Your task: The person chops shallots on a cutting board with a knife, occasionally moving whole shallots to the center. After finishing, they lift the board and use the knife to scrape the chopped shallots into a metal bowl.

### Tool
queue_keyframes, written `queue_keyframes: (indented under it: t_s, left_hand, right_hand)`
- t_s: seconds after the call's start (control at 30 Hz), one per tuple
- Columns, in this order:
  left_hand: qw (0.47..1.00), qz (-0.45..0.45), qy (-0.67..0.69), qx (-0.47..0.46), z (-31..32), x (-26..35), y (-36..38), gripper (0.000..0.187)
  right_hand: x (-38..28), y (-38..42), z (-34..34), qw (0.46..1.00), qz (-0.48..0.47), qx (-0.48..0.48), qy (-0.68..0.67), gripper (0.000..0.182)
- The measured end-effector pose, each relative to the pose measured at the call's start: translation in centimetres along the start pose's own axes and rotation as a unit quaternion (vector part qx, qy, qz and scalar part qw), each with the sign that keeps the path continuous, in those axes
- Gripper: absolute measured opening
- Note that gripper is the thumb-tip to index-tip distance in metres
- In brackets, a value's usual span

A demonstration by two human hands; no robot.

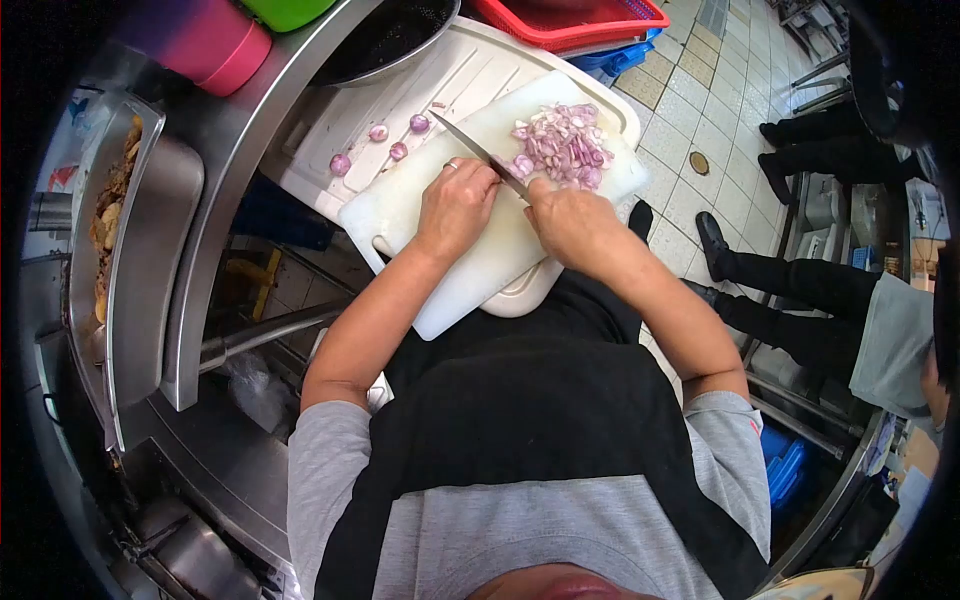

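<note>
On the far left, brown and yellow food [108, 215] is held in a long metal pan [180, 190]. A pink tub [235, 62] and a bit of a green tub [290, 10] can be seen at the top. Next, four small purple onions [378, 132] are set out on the white table [318, 150] — all of them whole, and all just off the board. Behind them, a big dark bowl [385, 45] with a shiny rim is seen.

A white board [395, 212] is laid on the table at a slant, and its near corner is left poking out past the edge. The left hand [458, 205] is kept low over the board, by the knife. Its fingers are bent and tucked in, and a ring is worn on one; what is held under them cannot be told. The knife [482, 152] is gripped in the right hand [575, 228], with the fingers closed tight on the handle. Its tip is pointed up and left, to the onions.

Past the knife, a pile of cut onion bits [565, 143] is heaped on the far right part of the board. Above it, a red basket [575, 35] is seen over something blue [612, 62]. On the right, black pants and shoes are worn by another person [820, 290] — well apart from the board
</note>
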State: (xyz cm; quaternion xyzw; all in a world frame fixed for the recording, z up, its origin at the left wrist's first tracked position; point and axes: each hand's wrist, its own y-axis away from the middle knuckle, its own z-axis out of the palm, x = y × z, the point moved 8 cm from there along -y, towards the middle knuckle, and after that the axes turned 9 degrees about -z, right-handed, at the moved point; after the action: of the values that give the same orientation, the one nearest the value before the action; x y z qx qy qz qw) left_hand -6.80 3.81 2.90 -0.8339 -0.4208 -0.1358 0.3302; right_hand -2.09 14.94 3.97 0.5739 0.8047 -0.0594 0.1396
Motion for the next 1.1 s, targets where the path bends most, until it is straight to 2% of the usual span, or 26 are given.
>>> queue_keyframes:
  t_s: [0.13, 0.2, 0.33, 0.4, 0.53, 0.57, 0.7, 0.77, 0.8, 0.87, 0.9, 0.97, 1.03, 1.1]
  left_hand:
    - [1.000, 0.005, -0.006, 0.001, 0.0, 0.1, 0.0, 0.008]
    - [1.000, 0.010, -0.005, 0.006, -0.1, 0.3, 0.0, 0.009]
    - [1.000, -0.004, -0.009, 0.006, -0.4, 0.3, -0.1, 0.009]
    - [1.000, 0.007, 0.003, 0.012, -0.4, 0.2, -0.1, 0.010]
    - [0.999, 0.012, 0.032, -0.008, -0.5, -0.2, -0.4, 0.009]
    - [1.000, 0.012, 0.026, -0.002, -0.7, -0.6, -0.6, 0.009]
    - [0.993, -0.081, -0.031, 0.079, -4.4, -5.7, -1.6, 0.013]
    - [0.984, -0.085, -0.105, 0.115, -6.8, -8.5, -2.1, 0.015]
    - [0.984, -0.085, -0.107, 0.115, -7.6, -9.4, -2.2, 0.015]
    - [0.979, -0.190, -0.058, 0.038, -7.8, -11.9, -2.7, 0.015]
    - [0.980, -0.187, -0.059, 0.037, -8.1, -11.3, -3.0, 0.015]
    - [0.973, -0.211, -0.056, -0.080, -6.6, -10.5, -3.1, 0.018]
    - [0.972, -0.188, -0.094, -0.100, -5.7, -10.3, -3.2, 0.019]
    - [0.970, -0.164, -0.128, -0.127, -4.9, -10.1, -3.2, 0.020]
  right_hand:
    - [0.7, -0.6, 1.4, 0.999, 0.014, 0.015, -0.042, 0.025]
    - [0.5, -0.5, 0.6, 0.999, -0.020, 0.017, -0.026, 0.023]
    - [-0.2, 0.0, 0.4, 1.000, -0.012, -0.006, 0.023, 0.023]
    - [0.3, -0.5, 1.6, 1.000, 0.023, 0.013, -0.015, 0.024]
    - [2.2, -1.4, 1.6, 0.994, 0.032, 0.042, -0.092, 0.027]
    - [2.6, -1.3, 1.6, 0.995, 0.024, 0.046, -0.090, 0.027]
    - [2.1, 0.5, -0.3, 0.995, 0.030, 0.041, -0.080, 0.028]
    - [2.1, 1.8, -1.2, 0.994, 0.067, 0.047, -0.077, 0.027]
    - [1.8, 2.2, -1.3, 0.995, 0.051, 0.056, -0.065, 0.025]
    - [1.3, 2.7, -0.7, 0.996, 0.033, 0.030, -0.074, 0.025]
    - [0.9, 2.7, -0.2, 0.997, 0.014, 0.003, -0.081, 0.025]
    - [0.7, 2.5, 0.4, 0.996, 0.008, -0.020, -0.092, 0.026]
    - [1.0, 2.1, 0.9, 0.994, 0.003, -0.043, -0.102, 0.026]
    - [2.4, 1.4, 0.8, 0.995, 0.000, -0.017, -0.095, 0.027]
